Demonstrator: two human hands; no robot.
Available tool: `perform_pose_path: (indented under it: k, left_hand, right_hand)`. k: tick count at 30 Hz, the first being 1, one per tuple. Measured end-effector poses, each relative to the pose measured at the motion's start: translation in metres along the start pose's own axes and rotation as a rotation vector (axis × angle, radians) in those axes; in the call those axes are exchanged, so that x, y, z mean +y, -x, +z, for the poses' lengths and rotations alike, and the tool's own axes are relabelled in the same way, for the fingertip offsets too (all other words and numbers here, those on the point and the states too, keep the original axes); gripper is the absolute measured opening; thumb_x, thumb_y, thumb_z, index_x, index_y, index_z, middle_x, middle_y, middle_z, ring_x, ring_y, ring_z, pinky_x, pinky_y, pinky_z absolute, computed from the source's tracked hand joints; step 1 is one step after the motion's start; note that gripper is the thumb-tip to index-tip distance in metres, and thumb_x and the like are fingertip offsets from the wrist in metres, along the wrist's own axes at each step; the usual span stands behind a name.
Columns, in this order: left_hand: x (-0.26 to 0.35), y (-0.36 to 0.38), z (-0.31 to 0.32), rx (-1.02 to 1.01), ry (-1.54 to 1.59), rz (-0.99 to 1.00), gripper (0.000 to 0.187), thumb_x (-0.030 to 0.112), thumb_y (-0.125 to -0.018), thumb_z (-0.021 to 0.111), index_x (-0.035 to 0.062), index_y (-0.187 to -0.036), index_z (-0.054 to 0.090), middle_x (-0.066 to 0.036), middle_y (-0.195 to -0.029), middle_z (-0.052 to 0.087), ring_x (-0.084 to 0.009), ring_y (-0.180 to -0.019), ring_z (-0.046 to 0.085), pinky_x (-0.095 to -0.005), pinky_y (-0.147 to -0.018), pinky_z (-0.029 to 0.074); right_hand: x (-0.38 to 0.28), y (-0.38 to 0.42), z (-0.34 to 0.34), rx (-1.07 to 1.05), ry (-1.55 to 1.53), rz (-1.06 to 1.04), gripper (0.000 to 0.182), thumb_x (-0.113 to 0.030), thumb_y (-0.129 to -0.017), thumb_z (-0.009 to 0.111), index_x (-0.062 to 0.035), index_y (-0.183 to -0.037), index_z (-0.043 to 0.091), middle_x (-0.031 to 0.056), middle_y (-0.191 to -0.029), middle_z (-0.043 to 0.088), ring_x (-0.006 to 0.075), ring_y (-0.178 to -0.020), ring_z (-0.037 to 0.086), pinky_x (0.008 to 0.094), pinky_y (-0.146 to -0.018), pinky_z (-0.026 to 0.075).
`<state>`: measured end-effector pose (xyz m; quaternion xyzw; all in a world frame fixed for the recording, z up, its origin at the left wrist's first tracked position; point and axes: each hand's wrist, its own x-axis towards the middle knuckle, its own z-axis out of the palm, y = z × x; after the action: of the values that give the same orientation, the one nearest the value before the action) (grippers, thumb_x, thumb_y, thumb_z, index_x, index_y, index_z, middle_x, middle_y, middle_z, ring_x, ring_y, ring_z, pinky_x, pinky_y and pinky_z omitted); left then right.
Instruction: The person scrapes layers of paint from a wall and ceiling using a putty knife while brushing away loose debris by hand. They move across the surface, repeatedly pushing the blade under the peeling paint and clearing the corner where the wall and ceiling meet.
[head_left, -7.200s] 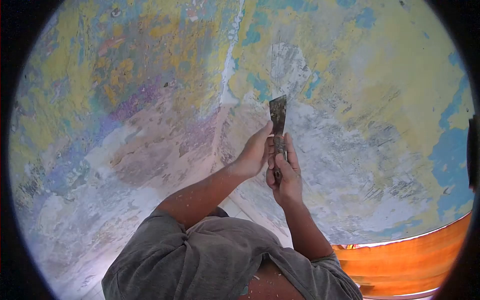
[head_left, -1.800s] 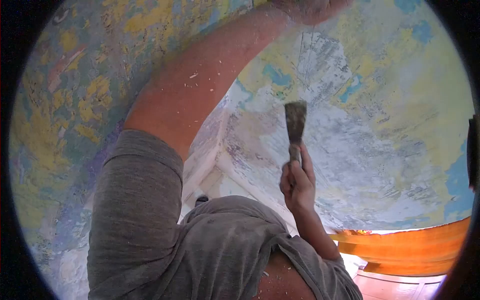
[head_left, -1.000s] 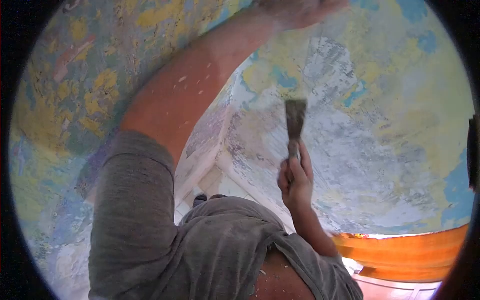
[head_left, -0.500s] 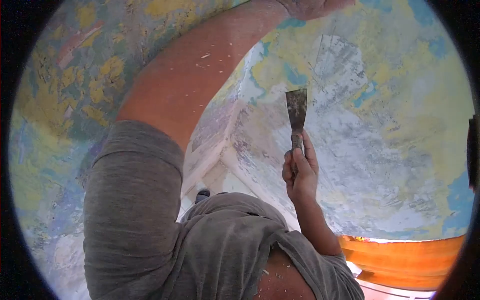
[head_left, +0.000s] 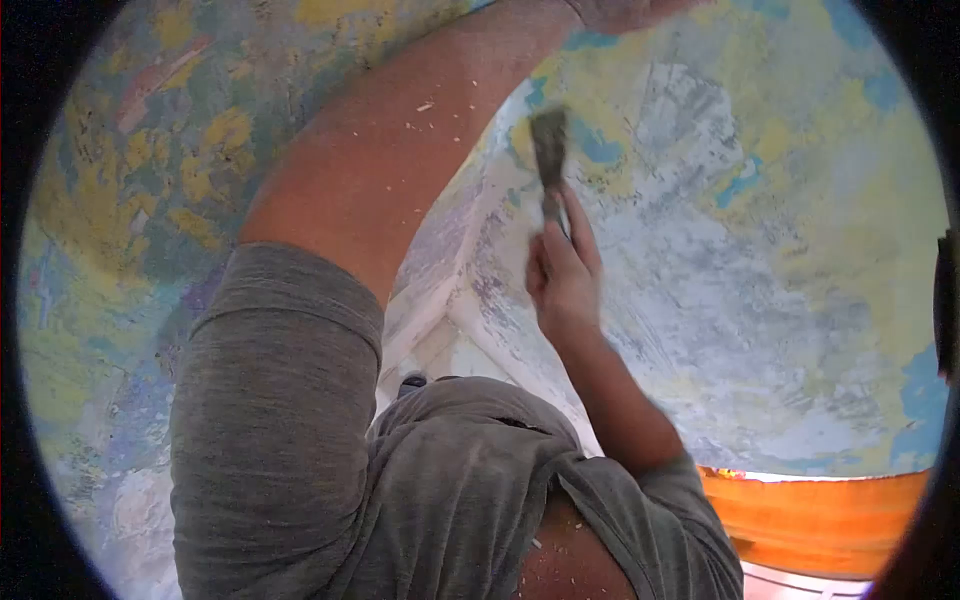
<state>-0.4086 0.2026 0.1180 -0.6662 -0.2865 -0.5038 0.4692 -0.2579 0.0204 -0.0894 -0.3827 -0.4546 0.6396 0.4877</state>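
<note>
My right hand [head_left: 568,280] is closed round the handle of a paint scraper [head_left: 549,145]. The scraper's flat, worn metal blade points up, in front of the patchy painted wall [head_left: 690,270]; whether it touches the wall cannot be made out. Raised across the upper left, my left arm ends in my left hand [head_left: 625,14], cut off by the top edge and close to the wall. Its fingers are mostly out of view. Small pale flakes lie on the left forearm.
A second wall [head_left: 130,230] with yellow, green and blue patches stands at the left. The walls meet in a corner [head_left: 455,290] beneath me, near a dark shoe [head_left: 412,382]. Orange cloth [head_left: 820,520] hangs at the lower right.
My right hand and the scraper have moved up and to the left, and the blade is slightly blurred. The left arm has shifted slightly to the right.
</note>
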Motion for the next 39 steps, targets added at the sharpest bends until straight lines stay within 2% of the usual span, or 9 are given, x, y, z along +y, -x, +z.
perform_pose_path:
  k: [3,9,13,19,21,25,30,35,39]
  left_hand:
    - [-0.001,0.001,-0.004,-0.005,0.009,0.02,0.066,0.043,-0.107,0.047,0.0185,-0.164,0.023,-0.024,-0.168,0.015,-0.0447,-0.154,0.016,-0.0622,-0.124,0.016]
    - [0.005,0.007,-0.005,-0.056,0.043,-0.034,0.066,0.042,-0.108,0.046,0.0182,-0.165,0.021,-0.025,-0.168,0.013,-0.0449,-0.155,0.015,-0.0609,-0.125,0.015]
    - [0.006,0.005,-0.007,-0.045,0.055,-0.017,0.067,0.041,-0.107,0.048,0.0179,-0.164,0.022,-0.026,-0.168,0.013,-0.0458,-0.154,0.015,-0.061,-0.125,0.015]
    - [0.0,0.008,-0.006,-0.047,0.044,-0.016,0.068,0.039,-0.105,0.052,0.0153,-0.163,0.025,-0.027,-0.167,0.015,-0.0473,-0.154,0.017,-0.0618,-0.124,0.015]
    - [0.004,0.008,-0.005,-0.045,0.076,-0.018,0.069,0.038,-0.105,0.052,0.0151,-0.163,0.025,-0.027,-0.167,0.016,-0.0473,-0.154,0.017,-0.062,-0.123,0.016]
    - [0.001,0.005,-0.008,-0.023,0.059,0.01,0.069,0.038,-0.105,0.052,0.0154,-0.163,0.024,-0.027,-0.167,0.016,-0.0474,-0.153,0.017,-0.0623,-0.123,0.017]
    - [0.003,0.01,-0.004,-0.041,0.052,-0.009,0.07,0.039,-0.105,0.052,0.015,-0.164,0.024,-0.028,-0.167,0.015,-0.0474,-0.154,0.017,-0.0616,-0.123,0.016]
    - [0.009,0.011,-0.012,-0.094,0.059,-0.028,0.07,0.041,-0.105,0.049,0.0137,-0.164,0.023,-0.028,-0.167,0.013,-0.0478,-0.154,0.015,-0.0613,-0.124,0.014]
    - [0.026,0.064,-0.008,-0.134,0.151,-0.09,0.068,0.042,-0.107,0.045,0.0105,-0.163,0.023,-0.031,-0.167,0.011,-0.0506,-0.154,0.012,-0.0612,-0.124,0.013]
  right_hand:
    - [0.009,-0.012,0.034,-0.042,-0.014,-0.054,0.054,-0.017,-0.107,0.053,-0.0182,-0.159,0.037,-0.0017,-0.072,0.051,0.0066,-0.051,0.04,0.0229,-0.044,0.03]
    - [-0.003,0.021,-0.028,-0.011,0.04,-0.035,0.056,-0.015,-0.107,0.052,-0.0108,-0.16,0.035,-0.0031,-0.072,0.05,0.007,-0.055,0.043,0.0228,-0.049,0.036]
    - [0.002,-0.029,0.008,-0.096,0.053,-0.178,0.055,-0.018,-0.106,0.054,-0.0132,-0.159,0.037,-0.0007,-0.073,0.052,0.007,-0.051,0.04,0.0235,-0.043,0.029]
    - [0.003,0.01,-0.013,-0.035,0.019,-0.068,0.056,-0.016,-0.106,0.052,-0.0135,-0.16,0.035,-0.0007,-0.074,0.052,0.007,-0.051,0.039,0.0235,-0.043,0.028]
    - [0.002,0.004,-0.016,-0.017,0.074,-0.057,0.055,-0.017,-0.106,0.052,-0.0134,-0.159,0.037,-0.0029,-0.073,0.05,0.0064,-0.056,0.044,0.0225,-0.049,0.036]
    - [0.009,-0.019,0.024,-0.065,-0.022,-0.098,0.056,-0.02,-0.106,0.056,-0.0147,-0.159,0.038,-0.0004,-0.074,0.052,0.0072,-0.051,0.041,0.0223,-0.045,0.03]
    - [0.005,0.016,-0.016,-0.036,-0.038,-0.093,0.057,-0.02,-0.106,0.057,-0.0146,-0.159,0.038,-0.0011,-0.074,0.052,0.0074,-0.051,0.041,0.0227,-0.046,0.031]
    - [0.005,-0.03,0.012,-0.08,0.146,-0.15,0.056,-0.018,-0.107,0.054,-0.0145,-0.16,0.036,-0.0017,-0.073,0.05,0.0072,-0.052,0.039,0.0234,-0.046,0.03]
    - [0.016,0.003,-0.016,-0.051,0.001,-0.051,0.056,-0.018,-0.107,0.054,-0.0132,-0.159,0.036,-0.0009,-0.074,0.052,0.0072,-0.052,0.04,0.0227,-0.046,0.03]
